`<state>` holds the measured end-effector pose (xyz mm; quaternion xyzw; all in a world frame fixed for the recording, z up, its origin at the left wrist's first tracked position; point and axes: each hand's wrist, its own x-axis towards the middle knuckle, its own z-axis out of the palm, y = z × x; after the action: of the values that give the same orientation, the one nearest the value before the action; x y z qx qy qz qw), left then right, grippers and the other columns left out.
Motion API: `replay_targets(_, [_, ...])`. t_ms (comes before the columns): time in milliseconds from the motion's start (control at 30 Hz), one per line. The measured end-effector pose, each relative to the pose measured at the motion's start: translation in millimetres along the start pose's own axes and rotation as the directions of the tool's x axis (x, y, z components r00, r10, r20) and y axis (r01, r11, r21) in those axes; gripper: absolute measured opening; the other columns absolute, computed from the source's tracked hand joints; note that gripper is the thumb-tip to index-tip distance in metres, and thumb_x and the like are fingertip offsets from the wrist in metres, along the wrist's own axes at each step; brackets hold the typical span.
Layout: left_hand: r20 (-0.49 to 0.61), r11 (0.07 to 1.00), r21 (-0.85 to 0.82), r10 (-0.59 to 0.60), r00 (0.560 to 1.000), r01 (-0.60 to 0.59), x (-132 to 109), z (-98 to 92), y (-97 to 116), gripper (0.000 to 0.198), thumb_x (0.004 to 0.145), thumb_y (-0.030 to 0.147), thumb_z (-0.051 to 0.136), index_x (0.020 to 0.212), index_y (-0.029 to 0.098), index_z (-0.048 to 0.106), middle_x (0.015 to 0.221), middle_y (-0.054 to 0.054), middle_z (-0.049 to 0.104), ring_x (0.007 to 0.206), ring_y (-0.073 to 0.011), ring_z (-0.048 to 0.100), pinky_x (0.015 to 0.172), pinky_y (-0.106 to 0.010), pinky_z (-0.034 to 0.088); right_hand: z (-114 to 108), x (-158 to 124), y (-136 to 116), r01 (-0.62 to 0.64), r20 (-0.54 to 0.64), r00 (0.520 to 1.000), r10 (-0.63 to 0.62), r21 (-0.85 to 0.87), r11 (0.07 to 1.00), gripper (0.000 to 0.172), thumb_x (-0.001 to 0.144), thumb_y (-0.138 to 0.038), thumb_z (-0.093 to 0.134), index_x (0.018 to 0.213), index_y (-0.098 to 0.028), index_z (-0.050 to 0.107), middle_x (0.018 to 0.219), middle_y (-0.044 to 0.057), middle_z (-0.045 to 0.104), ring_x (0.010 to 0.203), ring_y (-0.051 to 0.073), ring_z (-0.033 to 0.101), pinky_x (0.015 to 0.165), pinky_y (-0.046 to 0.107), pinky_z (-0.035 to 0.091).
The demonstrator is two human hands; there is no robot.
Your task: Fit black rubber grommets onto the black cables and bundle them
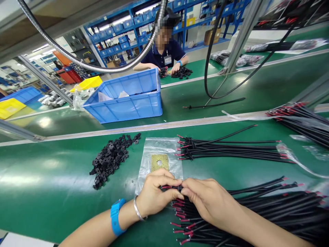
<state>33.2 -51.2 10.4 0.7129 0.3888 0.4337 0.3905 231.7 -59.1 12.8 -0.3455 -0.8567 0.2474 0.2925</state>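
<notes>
My left hand and my right hand meet at the near edge of the green bench, fingers pinched together on one black wire with red ends and a small black part. They hover over a big loose bundle of black wires that runs off to the right. A pile of small black plastic clips lies to the left. A clear plastic bag with a brass plate lies just beyond my hands. A second bundle of wires lies farther back.
A blue plastic crate stands on the green conveyor belt behind a metal rail. Across the belt a person in a dark shirt handles black parts. More wires lie at the right. A flexible metal hose and black cables hang overhead.
</notes>
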Motion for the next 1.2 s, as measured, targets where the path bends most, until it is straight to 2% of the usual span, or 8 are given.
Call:
replay_targets(167, [0.049,0.982,-0.122,-0.141,0.989,0.146,-1,-5.2,-8,0.049,0.066,0.025,0.083,0.113,0.023,0.069,0.096,-0.008,0.071,0.081,-0.0179,0.071,0.074,-0.030,0.060,-8,2,5,0.049,-0.049,0.997,-0.057,-0.145,0.988,0.023,0.100,-0.020,0.035,0.084,-0.019,0.053,0.065,-0.001,0.058,0.053,0.011,0.052,0.052,0.024,0.034])
replay_targets(267, [0.043,0.976,-0.160,-0.142,0.989,0.147,-6,-5.5,-12,0.045,0.075,0.021,0.075,0.119,0.021,0.064,0.099,-0.009,0.073,0.084,-0.0187,0.072,0.079,-0.032,0.060,-8,2,9,0.076,-0.079,0.992,-0.096,-0.219,0.973,0.027,0.101,-0.022,0.035,0.087,-0.018,0.057,0.065,0.000,0.061,0.055,0.012,0.056,0.054,0.025,0.037])
replay_targets(467, [-0.023,0.991,0.136,0.017,1.000,-0.014,-12,-2.0,-12,0.032,0.078,0.013,0.068,0.109,0.023,0.067,0.087,-0.004,0.076,0.077,-0.0165,0.072,0.075,-0.028,0.058,-6,4,9,0.113,-0.077,0.987,-0.140,-0.284,0.952,0.028,0.101,-0.024,0.036,0.092,-0.016,0.062,0.069,0.003,0.065,0.059,0.014,0.058,0.057,0.026,0.042])
replay_targets(667, [-0.106,0.932,0.362,0.079,0.991,-0.036,12,-22.9,-13,0.031,0.081,0.019,0.066,0.112,0.024,0.066,0.099,-0.006,0.074,0.086,-0.0188,0.070,0.082,-0.032,0.056,-37,5,30,0.063,-0.154,0.975,-0.160,-0.499,0.864,0.021,0.094,-0.014,0.044,0.097,-0.013,0.065,0.080,0.007,0.067,0.069,0.017,0.056,0.065,0.030,0.041])
replay_targets(800, [-0.174,0.753,0.658,0.121,0.977,0.024,40,-71.5,-35,0.029,0.085,0.028,0.061,0.112,0.019,0.066,0.122,-0.012,0.063,0.117,-0.0253,0.057,0.103,-0.042,0.044,-48,10,60,-0.057,-0.248,0.958,-0.145,-0.658,0.751,0.020,0.094,-0.015,0.049,0.098,-0.016,0.068,0.090,0.008,0.068,0.080,0.020,0.054,0.069,0.033,0.037])
replay_targets(900, [-0.221,0.493,0.852,0.038,0.975,0.174,48,-111.8,-60,0.042,0.084,0.031,0.057,0.120,0.010,0.062,0.133,-0.021,0.053,0.126,-0.0334,0.048,0.106,-0.048,0.037,-41,14,74,-0.181,-0.281,0.960,-0.020,-0.670,0.720,0.022,0.095,-0.021,0.050,0.094,-0.020,0.071,0.086,0.007,0.066,0.080,0.020,0.053,0.067,0.032,0.037])
replay_targets(1000, [-0.292,0.297,0.904,-0.094,0.952,0.307,46,-138.9,-78,0.041,0.086,0.032,0.053,0.121,0.013,0.062,0.131,-0.019,0.057,0.126,-0.0368,0.046,0.104,-0.051,0.035,-30,14,80,-0.240,-0.276,0.959,0.070,-0.650,0.721,0.026,0.096,-0.020,0.044,0.097,-0.019,0.070,0.085,0.006,0.064,0.072,0.016,0.055,0.060,0.028,0.039])
replay_targets(1200, [-0.343,0.303,0.875,-0.160,0.926,0.377,42,-146.9,-77,0.027,0.086,0.029,0.049,0.095,0.019,0.072,0.100,-0.013,0.070,0.094,-0.0318,0.059,0.088,-0.046,0.038,-28,8,74,-0.233,-0.282,0.957,0.071,-0.596,0.769,0.026,0.096,-0.022,0.042,0.107,-0.015,0.065,0.092,0.007,0.066,0.075,0.016,0.063,0.061,0.027,0.046])
